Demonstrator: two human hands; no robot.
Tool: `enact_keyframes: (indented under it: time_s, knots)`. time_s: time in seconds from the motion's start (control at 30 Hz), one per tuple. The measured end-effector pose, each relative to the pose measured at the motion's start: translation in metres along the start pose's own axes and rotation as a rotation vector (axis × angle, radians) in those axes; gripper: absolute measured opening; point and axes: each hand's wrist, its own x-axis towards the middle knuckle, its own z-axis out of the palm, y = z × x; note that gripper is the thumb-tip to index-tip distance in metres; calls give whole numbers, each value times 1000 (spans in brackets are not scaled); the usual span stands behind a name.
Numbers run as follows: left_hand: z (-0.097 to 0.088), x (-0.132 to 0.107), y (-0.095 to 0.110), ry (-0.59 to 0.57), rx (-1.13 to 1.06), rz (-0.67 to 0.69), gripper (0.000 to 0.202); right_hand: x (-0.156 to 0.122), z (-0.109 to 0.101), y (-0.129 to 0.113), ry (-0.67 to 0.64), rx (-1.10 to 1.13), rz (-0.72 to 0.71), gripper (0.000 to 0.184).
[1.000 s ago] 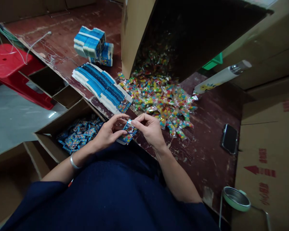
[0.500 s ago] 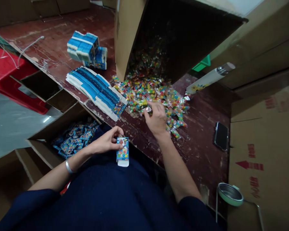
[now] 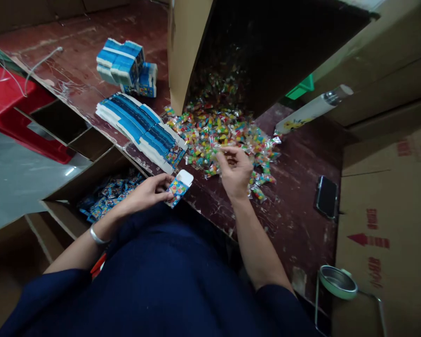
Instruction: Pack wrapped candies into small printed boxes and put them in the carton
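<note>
Between the thumb and fingers of my left hand [image 3: 153, 191] is a small blue printed candy box [image 3: 178, 188], tilted, its white end flap pointing up toward the table. My right hand [image 3: 236, 172] is over the near edge of a pile of clear-wrapped colourful candies [image 3: 228, 128], thumb and fingertips pinched together. Whatever those fingertips hold, if anything, I cannot make out. Left of the pile lies a long row of flattened blue boxes [image 3: 140, 128], overlapping one another.
Strapped bundles of blue boxes [image 3: 121, 61] stand at the back. A big carton [image 3: 182, 51] tips toward the candy. At right are a flask [image 3: 308, 112], a phone [image 3: 326, 196] and a metal bowl [image 3: 337, 281]. An open carton [image 3: 61, 223] holding blue packs sits below left.
My left hand has turned the box, so its white flap now points up instead of down. My right hand has shifted slightly right along the candy pile.
</note>
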Motion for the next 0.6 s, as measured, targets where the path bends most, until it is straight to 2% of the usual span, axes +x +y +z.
enact_keyframes:
  time_s: [0.1, 0.23, 0.33, 0.5, 0.6]
  knots:
    - [17, 10, -5, 94, -104, 50, 41, -14, -3, -32, -15, 238, 111, 17]
    - [34, 11, -1, 145, -137, 124, 37, -32, 3, -57, -80, 291, 111, 12]
    - [40, 8, 3, 205, -106, 158, 35, -37, 6, -59, -111, 178, 41, 6]
    - [45, 6, 3, 324, -88, 216, 32, -33, 1, -56, -196, 31, -128, 12]
    - [49, 5, 2, 391, -85, 272, 45, -30, -6, -55, -315, 20, -179, 22]
